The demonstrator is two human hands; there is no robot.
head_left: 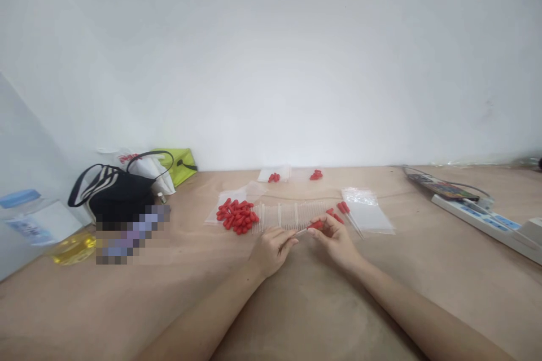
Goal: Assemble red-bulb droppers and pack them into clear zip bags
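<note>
My left hand (pixel 274 249) is closed in a pinch on a thin glass dropper tube (pixel 301 232). The fingers of my right hand (pixel 334 240) grip a red rubber bulb (pixel 314 226) at the tube's other end; tube and bulb meet between the hands. Behind them lies a row of clear glass tubes (pixel 288 214), side by side. Left of the row is a heap of red rubber bulbs (pixel 237 215) on a plastic bag. Just right of my right hand lie droppers with red bulbs fitted (pixel 350 218), partly hidden by the hand.
A clear zip bag (pixel 367 211) lies to the right, and small groups of red bulbs (pixel 316 175) rest on bags near the wall. At far right are a power strip (pixel 486 223) and a phone (pixel 444 186). A black bag (pixel 122 197) and a bottle of yellow liquid (pixel 74 249) stand left.
</note>
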